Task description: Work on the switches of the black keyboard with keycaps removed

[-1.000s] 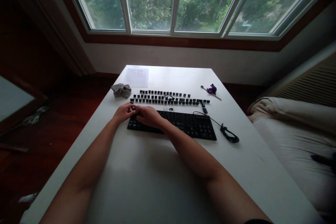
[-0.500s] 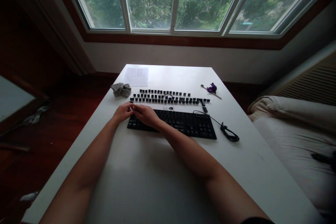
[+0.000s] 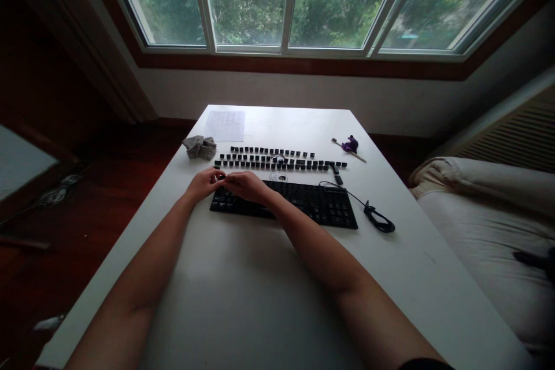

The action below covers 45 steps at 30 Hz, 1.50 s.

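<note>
A black keyboard [image 3: 316, 203] lies on the white table. My left hand [image 3: 203, 184] is at its upper left corner, fingers curled and thumb close to the index finger; what they pinch, if anything, is too small to make out. Over the keyboard's left part, my right hand [image 3: 246, 186] points left with closed fingers, its tips meeting those of the left hand. Something small and dark shows between the two hands, but I cannot tell if it is a keycap or the keyboard. Behind the keyboard, loose black keycaps [image 3: 260, 165] lie in several rows.
A small clear round dish [image 3: 278, 177] stands behind the keyboard. A grey cloth [image 3: 199, 147] and a printed sheet [image 3: 224, 126] lie at the left. At the right are a purple cloth [image 3: 350, 144], a thin brush [image 3: 358, 157] and a coiled black cable [image 3: 380, 219].
My right hand has shifted slightly right and flattened a little, its fingertips drawing a bit away from the left hand's. My left hand has barely moved.
</note>
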Tool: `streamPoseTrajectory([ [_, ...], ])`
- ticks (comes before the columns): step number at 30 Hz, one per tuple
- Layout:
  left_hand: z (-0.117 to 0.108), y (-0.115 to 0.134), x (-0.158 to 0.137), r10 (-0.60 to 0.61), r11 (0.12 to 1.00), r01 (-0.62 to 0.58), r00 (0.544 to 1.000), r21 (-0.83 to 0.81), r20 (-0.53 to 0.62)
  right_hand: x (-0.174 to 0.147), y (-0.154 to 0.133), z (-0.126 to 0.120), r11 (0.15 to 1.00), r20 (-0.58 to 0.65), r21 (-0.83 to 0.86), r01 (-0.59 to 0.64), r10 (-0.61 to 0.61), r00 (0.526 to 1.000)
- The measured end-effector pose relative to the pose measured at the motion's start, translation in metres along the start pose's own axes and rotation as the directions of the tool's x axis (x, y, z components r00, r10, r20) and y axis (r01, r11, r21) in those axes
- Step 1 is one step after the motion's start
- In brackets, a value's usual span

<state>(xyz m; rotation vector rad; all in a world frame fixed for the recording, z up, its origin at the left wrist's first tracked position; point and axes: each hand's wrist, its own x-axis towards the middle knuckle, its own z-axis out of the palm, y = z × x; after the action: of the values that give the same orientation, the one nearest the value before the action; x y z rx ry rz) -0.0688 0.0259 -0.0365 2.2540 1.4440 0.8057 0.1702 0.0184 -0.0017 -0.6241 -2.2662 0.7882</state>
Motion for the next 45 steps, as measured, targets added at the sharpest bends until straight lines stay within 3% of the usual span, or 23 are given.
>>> streamPoseTrajectory([
  [5, 0.0, 0.0, 0.0, -0.021, 1.0, 0.021, 1.0, 0.006, 0.009, -0.006, 0.011, -0.012, 0.936, 0.118, 0.317, -0.154, 0.122, 0.985],
  [10, 0.0, 0.004, 0.001, -0.017, 1.0, 0.017, 1.0, 0.015, -0.018, -0.009, 0.018, -0.017, 0.779, 0.08, 0.582, -0.233, 0.231, 0.97],
  [14, -0.005, 0.017, 0.004, 0.016, 0.998, -0.019, 0.998, -0.061, -0.057, -0.007, 0.024, -0.017, 0.776, -0.017, 0.588, -0.23, 0.296, 0.955],
  [18, -0.011, 0.039, 0.006, 0.103, 0.971, -0.092, 0.994, -0.219, 0.038, -0.005, 0.026, -0.017, 0.787, -0.1, 0.573, -0.226, 0.341, 0.935],
  [21, -0.008, 0.049, 0.006, 0.105, 0.966, -0.078, 0.99, -0.248, 0.098, -0.004, 0.024, -0.018, 0.771, -0.147, 0.601, -0.213, 0.368, 0.918],
  [28, 0.004, 0.051, 0.007, 0.05, 0.955, -0.017, 0.993, -0.296, 0.106, -0.005, 0.021, -0.019, 0.752, -0.129, 0.621, -0.222, 0.378, 0.917],
  [37, 0.017, 0.051, 0.011, -0.13, 0.979, 0.129, 0.991, -0.158, 0.005, -0.005, 0.025, -0.017, 0.765, -0.117, 0.599, -0.237, 0.376, 0.919],
  [45, 0.011, 0.06, 0.009, -0.117, 0.992, 0.111, 0.988, -0.059, -0.1, -0.005, 0.025, -0.019, 0.718, -0.145, 0.644, -0.264, 0.453, 0.879],
])
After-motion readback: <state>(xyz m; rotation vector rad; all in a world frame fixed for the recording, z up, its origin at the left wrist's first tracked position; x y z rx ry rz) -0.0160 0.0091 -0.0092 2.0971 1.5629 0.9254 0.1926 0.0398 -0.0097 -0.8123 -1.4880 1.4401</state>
